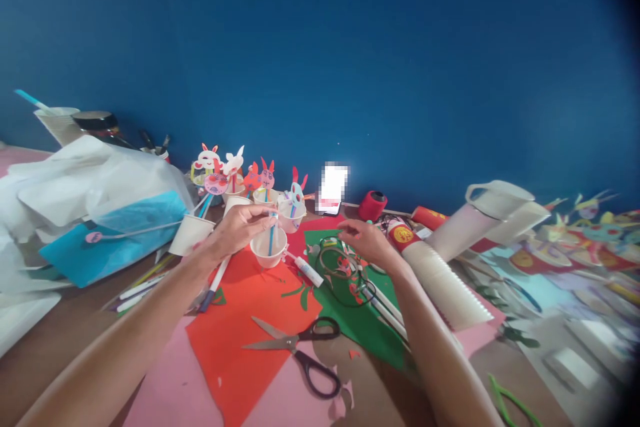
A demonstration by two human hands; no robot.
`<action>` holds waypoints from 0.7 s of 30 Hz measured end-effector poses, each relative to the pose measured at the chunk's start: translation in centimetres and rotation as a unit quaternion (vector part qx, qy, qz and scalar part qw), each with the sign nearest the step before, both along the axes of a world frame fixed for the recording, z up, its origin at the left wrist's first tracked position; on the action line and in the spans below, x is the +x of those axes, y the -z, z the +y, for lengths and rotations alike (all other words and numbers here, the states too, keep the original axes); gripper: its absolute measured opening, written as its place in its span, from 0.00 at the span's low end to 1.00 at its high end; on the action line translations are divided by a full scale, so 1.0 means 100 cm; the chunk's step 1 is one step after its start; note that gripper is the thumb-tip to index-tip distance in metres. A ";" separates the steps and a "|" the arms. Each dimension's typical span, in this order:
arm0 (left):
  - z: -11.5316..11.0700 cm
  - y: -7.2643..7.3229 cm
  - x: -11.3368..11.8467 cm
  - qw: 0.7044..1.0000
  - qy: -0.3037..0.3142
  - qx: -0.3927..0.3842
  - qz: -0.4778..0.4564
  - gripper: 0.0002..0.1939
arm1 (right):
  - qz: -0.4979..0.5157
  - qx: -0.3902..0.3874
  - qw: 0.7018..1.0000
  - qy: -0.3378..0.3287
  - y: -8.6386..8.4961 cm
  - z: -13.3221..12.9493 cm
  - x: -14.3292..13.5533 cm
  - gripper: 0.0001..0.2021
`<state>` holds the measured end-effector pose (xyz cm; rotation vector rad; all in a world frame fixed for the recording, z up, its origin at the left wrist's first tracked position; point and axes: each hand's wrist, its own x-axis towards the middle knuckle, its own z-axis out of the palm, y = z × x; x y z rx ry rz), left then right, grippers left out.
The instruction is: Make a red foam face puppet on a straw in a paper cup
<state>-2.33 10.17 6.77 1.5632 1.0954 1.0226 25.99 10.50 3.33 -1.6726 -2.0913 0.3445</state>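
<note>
My left hand (243, 225) pinches the top of a blue and white straw (271, 240), which stands upright in a white paper cup (269, 255). My right hand (367, 240) hovers over green paper (385, 333), its fingers stretched to the left with nothing visible in them. Below it lie a coil of dark cord (345, 280) and small red paper scraps. A white glue tube (309, 271) rests beside the cup. In front, open scissors (293, 341) with black handles lie across orange-red paper (245, 373).
Behind the cup stand several paper cups with paper animal faces (267, 175) on straws. A lit phone (333, 190) leans near the blue wall. White plastic bags (90, 173) and a blue sheet (115, 237) lie left. A white jug (465, 220) and paper roll (445, 280) lie right.
</note>
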 end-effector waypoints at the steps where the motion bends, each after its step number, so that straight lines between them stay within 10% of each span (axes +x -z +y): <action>1: 0.000 0.000 0.000 1.000 -0.002 -0.006 -0.005 0.19 | -0.001 -0.002 1.000 0.000 -0.003 0.000 0.006 0.12; 21: 0.003 0.002 -0.002 1.000 -0.003 -0.027 -0.002 0.19 | -0.087 -0.012 0.995 0.053 -0.014 0.005 0.055 0.11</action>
